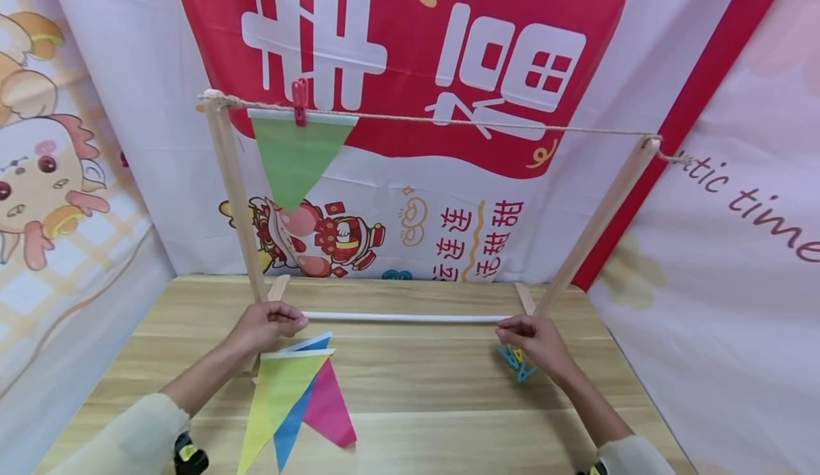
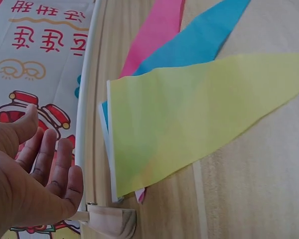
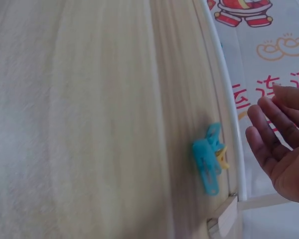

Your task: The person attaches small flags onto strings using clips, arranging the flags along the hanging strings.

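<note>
My left hand (image 1: 269, 324) hovers by the left end of a white rod (image 1: 406, 317); its fingers are loosely bent with nothing in them. Below it lie overlapping pennants: a yellow one (image 2: 189, 114) on top, a blue one (image 2: 194, 42) and a pink one (image 2: 157, 30). Over by the rod's right end is my right hand (image 1: 534, 340), fingers relaxed and holding nothing. Blue clothespins (image 3: 207, 162) and a yellow clothespin (image 3: 222, 157) lie on the table near it. A red clothespin (image 1: 300, 101) clips a green pennant (image 1: 301, 151) to a string (image 1: 448, 120).
The string runs between two wooden posts, a left post (image 1: 233, 204) and a right post (image 1: 596, 226), which lean outward. They stand on the wood-grain table (image 1: 435, 389). Printed cloth (image 1: 416, 62) hangs behind and at both sides.
</note>
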Available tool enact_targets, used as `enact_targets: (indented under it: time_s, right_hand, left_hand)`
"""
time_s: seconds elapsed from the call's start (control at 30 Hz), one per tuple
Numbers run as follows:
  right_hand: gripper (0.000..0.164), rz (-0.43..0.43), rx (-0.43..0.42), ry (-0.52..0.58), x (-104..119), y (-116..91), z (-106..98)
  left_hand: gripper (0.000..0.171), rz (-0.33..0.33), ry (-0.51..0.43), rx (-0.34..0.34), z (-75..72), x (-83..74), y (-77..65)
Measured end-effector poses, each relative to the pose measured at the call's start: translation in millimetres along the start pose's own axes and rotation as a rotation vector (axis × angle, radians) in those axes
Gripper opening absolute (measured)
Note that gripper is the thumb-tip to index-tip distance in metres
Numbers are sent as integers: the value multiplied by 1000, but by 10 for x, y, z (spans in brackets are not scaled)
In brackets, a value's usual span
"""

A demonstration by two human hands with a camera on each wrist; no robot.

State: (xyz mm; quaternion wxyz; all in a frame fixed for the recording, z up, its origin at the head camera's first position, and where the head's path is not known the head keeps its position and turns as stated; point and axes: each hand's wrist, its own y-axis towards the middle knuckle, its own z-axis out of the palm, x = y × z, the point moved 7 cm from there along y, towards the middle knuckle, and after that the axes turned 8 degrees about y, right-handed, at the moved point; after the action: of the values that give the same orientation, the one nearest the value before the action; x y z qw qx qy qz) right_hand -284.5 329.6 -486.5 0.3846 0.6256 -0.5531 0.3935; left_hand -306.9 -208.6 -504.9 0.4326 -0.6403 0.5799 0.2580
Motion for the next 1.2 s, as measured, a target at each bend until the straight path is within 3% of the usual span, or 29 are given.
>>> enact_targets:
  time_s: [0.27,0.5,0.7,1.2]
  right_hand:
    - [27,30,-33,-98,-182,-25,-52]
    - [22,22,-22,-189,-266,-35,-82]
    - [20,31,0,-258,-315,-60,-95]
    - [23,50,4,-325,-391,-47,-124]
  left_hand:
    - [29,3,-4,6,18,112,-41]
    - [26,-17,28,-1,43,176,-29]
    - [24,5,69,-1,62,206,-25]
    - [20,197,300,9,126,175,-114]
